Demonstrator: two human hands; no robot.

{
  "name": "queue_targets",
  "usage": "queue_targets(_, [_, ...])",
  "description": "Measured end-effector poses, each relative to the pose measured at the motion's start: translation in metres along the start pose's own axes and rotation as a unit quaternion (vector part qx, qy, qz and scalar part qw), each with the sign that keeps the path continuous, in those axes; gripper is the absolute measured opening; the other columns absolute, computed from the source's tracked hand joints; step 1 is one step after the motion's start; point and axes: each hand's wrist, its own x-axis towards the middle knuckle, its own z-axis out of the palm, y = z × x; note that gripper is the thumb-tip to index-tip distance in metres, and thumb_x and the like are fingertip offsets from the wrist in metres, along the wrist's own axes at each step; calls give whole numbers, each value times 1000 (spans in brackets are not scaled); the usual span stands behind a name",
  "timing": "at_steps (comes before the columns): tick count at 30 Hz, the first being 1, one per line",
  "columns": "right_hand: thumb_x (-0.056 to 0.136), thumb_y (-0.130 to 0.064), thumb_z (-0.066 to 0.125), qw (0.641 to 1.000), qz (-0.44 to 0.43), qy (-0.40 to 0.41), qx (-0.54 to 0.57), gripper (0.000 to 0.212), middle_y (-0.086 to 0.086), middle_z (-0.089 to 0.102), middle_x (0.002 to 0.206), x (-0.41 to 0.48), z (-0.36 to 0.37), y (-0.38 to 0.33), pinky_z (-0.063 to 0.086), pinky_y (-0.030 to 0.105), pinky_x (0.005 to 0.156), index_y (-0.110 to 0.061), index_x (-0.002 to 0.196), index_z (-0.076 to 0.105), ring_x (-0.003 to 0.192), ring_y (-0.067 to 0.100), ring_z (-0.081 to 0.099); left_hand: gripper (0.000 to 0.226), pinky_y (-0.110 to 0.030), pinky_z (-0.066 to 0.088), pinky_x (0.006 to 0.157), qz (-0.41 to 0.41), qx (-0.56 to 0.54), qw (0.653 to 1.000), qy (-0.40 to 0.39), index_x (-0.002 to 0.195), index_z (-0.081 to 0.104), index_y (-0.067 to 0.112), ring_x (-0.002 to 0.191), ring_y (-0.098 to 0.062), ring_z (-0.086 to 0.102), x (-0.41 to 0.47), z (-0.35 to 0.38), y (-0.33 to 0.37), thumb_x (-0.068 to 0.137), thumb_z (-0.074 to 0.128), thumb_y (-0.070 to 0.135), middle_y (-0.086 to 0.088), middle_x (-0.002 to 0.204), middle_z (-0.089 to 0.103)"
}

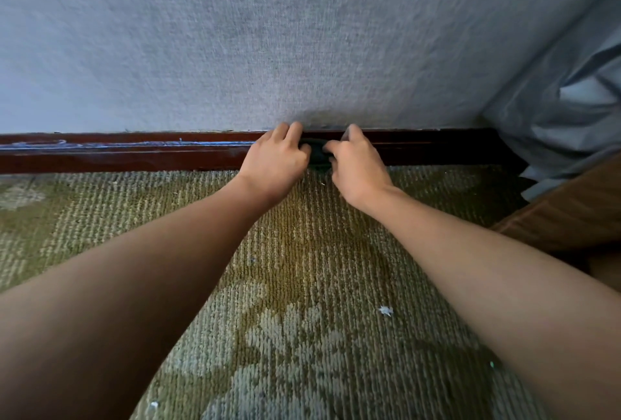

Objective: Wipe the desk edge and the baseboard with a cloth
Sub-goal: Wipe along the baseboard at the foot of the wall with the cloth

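A dark red-brown baseboard [134,154] runs along the foot of a grey textured wall. A small dark cloth [317,154] is bunched against the baseboard, mostly hidden between my hands. My left hand [275,159] grips its left side with curled fingers that reach the top of the baseboard. My right hand [356,164] grips its right side, thumb and fingers curled toward the cloth. Both forearms stretch out over the carpet. No desk edge is in view.
Patterned green-beige carpet [302,285] covers the floor, with a few white specks [385,310]. A grey curtain [571,110] hangs at the right corner. A brown piece of furniture [571,211] stands at the right edge. A pale blue streak [100,144] marks the baseboard's left part.
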Motion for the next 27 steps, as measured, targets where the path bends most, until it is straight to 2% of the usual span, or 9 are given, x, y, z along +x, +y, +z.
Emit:
queue_targets(6, [89, -6, 49, 999, -6, 29, 12, 24, 8, 40, 104, 10, 5, -3, 46, 40, 80, -9, 109, 61, 96, 28, 48, 31, -40, 39, 92, -25, -4, 1000, 14, 118, 50, 1, 113, -35, 39, 4, 7, -5, 87, 47, 0, -19, 121, 42])
queue_targets(11, [89, -5, 50, 1000, -5, 26, 9, 27, 10, 42, 109, 14, 11, -2, 46, 40, 81, -8, 114, 59, 98, 30, 48, 32, -41, 41, 90, -36, -11, 999, 21, 115, 55, -1, 111, -37, 43, 5, 12, -4, 84, 50, -2, -20, 118, 47])
queue_targets(14, [92, -9, 45, 1000, 5, 15, 9, 25, 9, 42, 110, 16, 14, -1, 42, 38, 78, -8, 114, 58, 100, 30, 48, 33, -40, 40, 91, -29, -10, 999, 19, 114, 56, 1, 111, -35, 44, 5, 16, -4, 81, 55, -1, -18, 118, 48])
queue_targets(17, [94, -14, 41, 997, 44, -1, 60, 24, 6, 41, 103, 17, 12, -1, 35, 35, 71, -10, 113, 55, 100, 29, 49, 35, -38, 39, 92, -26, -7, 1000, 13, 115, 56, 3, 112, -33, 42, 6, 17, -4, 80, 57, -1, -16, 119, 46])
queue_targets(20, [92, -10, 43, 999, 22, -20, 29, 26, 14, 44, 115, 13, 12, -4, 37, 35, 76, -8, 114, 56, 104, 32, 48, 31, -38, 38, 92, -25, -14, 1000, 2, 113, 56, 3, 111, -33, 41, 4, 15, -3, 82, 54, -1, -16, 118, 44])
queue_targets(22, [92, -10, 44, 999, 32, -30, 25, 27, 12, 42, 116, 7, 14, -6, 38, 37, 77, -10, 116, 56, 104, 32, 47, 31, -37, 38, 92, -20, -11, 1000, -11, 113, 56, 4, 111, -32, 40, 0, 15, -3, 83, 53, 0, -15, 119, 43])
queue_targets(25, [92, -11, 43, 995, 49, -51, 66, 28, 10, 40, 109, 0, 19, -7, 33, 32, 71, -10, 119, 52, 103, 31, 47, 33, -37, 37, 91, -5, 0, 1000, -25, 116, 52, 3, 110, -32, 40, -10, 17, -4, 84, 49, -1, -16, 121, 42])
queue_targets(27, [92, -13, 43, 991, 59, -44, 113, 23, 9, 40, 105, -1, 19, -10, 29, 31, 67, -11, 114, 50, 98, 30, 47, 34, -38, 38, 91, -6, 1, 1000, -16, 118, 50, 2, 110, -32, 40, -12, 14, -7, 84, 47, -1, -17, 120, 42])
